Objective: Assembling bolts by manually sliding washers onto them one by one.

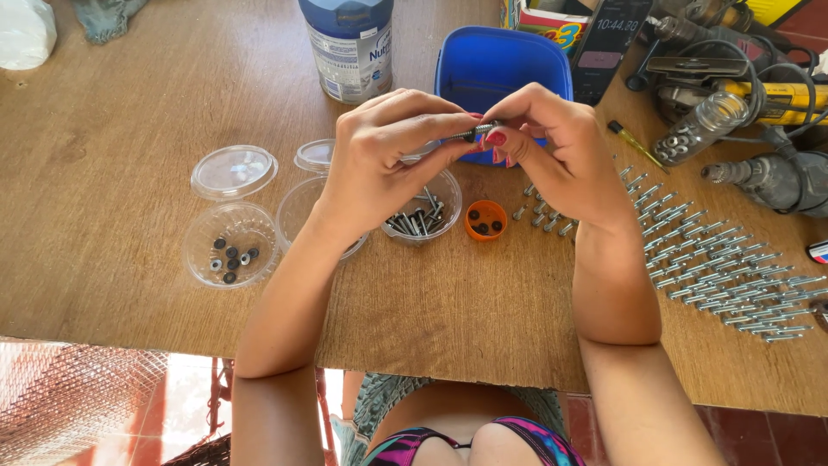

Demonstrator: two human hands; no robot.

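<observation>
A wooden table (129, 112) fills most of the frame, with the small parts sorted on it by kind, seemingly to keep each within easy reach. At the top centre stand a blue box (504, 60) and a tall tin (349, 43); power tools (759, 173) lie in the upper right. Rows of finished bolts (724, 267) run down the right side, laid side by side. Left of centre, a clear cup of washers (231, 246) sits beside its lid (235, 171), and a clear cup of bolts (423, 216) and an orange cap (486, 219) sit in the middle.

Above these, the left hand (384, 151) and right hand (561, 142) meet, each pinching one end of a bolt (481, 131) held level between the fingertips.
</observation>
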